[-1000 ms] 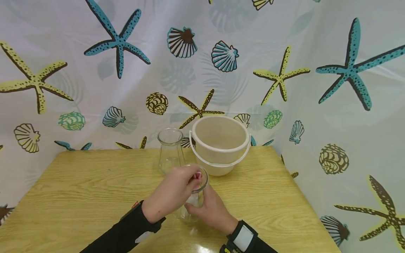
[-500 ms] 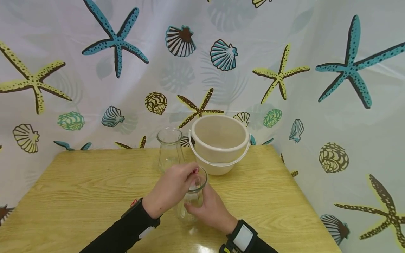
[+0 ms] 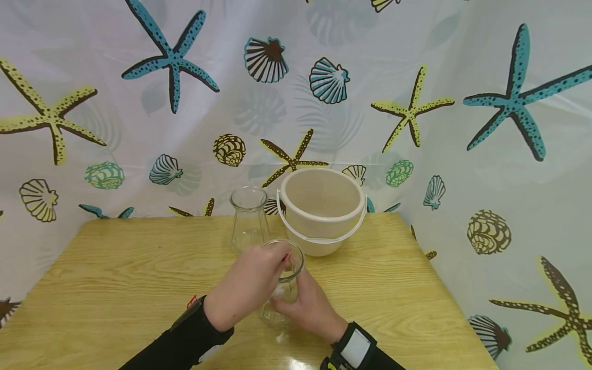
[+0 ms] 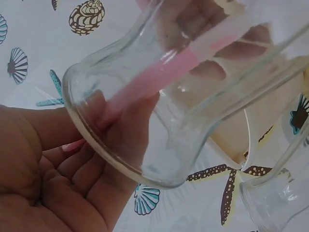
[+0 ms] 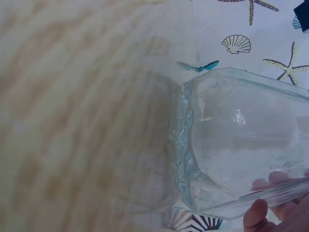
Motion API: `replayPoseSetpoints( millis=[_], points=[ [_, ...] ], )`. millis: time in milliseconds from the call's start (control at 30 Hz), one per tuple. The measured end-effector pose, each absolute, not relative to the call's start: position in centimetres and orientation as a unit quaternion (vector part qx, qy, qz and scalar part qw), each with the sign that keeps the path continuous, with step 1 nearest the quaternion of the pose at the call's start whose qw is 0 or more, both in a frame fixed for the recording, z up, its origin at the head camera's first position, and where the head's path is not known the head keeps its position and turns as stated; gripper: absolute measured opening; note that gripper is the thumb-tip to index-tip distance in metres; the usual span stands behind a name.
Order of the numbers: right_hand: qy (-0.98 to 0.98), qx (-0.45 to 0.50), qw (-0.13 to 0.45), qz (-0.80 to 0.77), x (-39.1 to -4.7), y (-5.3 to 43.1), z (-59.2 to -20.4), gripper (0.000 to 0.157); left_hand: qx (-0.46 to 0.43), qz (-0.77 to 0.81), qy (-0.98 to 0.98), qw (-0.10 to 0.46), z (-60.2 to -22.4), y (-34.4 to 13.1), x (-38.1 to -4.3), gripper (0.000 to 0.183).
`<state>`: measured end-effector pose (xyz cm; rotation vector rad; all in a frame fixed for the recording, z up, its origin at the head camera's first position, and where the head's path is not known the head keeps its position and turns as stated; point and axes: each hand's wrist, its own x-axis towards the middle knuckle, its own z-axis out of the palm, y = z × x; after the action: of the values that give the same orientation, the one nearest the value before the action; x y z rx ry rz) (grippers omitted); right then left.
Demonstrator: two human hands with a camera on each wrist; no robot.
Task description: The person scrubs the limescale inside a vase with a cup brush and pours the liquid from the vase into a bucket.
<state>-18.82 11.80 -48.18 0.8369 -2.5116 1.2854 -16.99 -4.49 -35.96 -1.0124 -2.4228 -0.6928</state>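
Pinching one slim pink stick (image 4: 159,75) between thumb and bent fingers, the left hand (image 3: 247,285) sits partly inside the mouth of the nearer glass vase (image 3: 287,292), where the stick slants down into the body, while the right hand (image 3: 314,311) curls thumb and fingers around the vase's side, opened only as wide as the glass. Beyond them on the one wooden table (image 3: 139,267), a second glass vase (image 3: 250,226) stands just beside a single cream bucket (image 3: 302,231), two vases in all, before a curtain (image 3: 287,118) of starfish and shells.
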Motion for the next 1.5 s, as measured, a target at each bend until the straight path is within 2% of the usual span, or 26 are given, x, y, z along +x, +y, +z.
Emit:
replayPoseSetpoints(
  millis=[233, 633, 867, 1100, 1500],
  points=[
    [-0.853, 0.279, 0.099, 0.429, -18.8, 11.8, -48.3, 0.079, -0.355, -0.274, -0.877, 0.174, -35.6, -4.4, -16.4, 0.010],
    [-0.852, 0.282, 0.093, 0.431, -18.7, 11.9, -48.2, 0.081, -0.342, -0.342, -0.861, 0.158, -36.0, -3.7, -16.6, 0.020],
    [-0.849, 0.288, 0.096, 0.433, -18.9, 11.9, -48.3, 0.080, -0.348, -0.327, -0.859, 0.183, -36.6, -3.5, -17.5, 0.019],
    [-0.847, 0.290, 0.090, 0.436, -18.9, 11.9, -48.4, 0.087, -0.346, -0.296, -0.865, 0.209, -37.3, -3.7, -18.3, 0.009],
    [-0.849, 0.284, 0.100, 0.435, -18.9, 11.8, -48.3, 0.088, -0.362, -0.249, -0.869, 0.230, -36.8, -4.5, -18.0, 0.012]
  ],
)
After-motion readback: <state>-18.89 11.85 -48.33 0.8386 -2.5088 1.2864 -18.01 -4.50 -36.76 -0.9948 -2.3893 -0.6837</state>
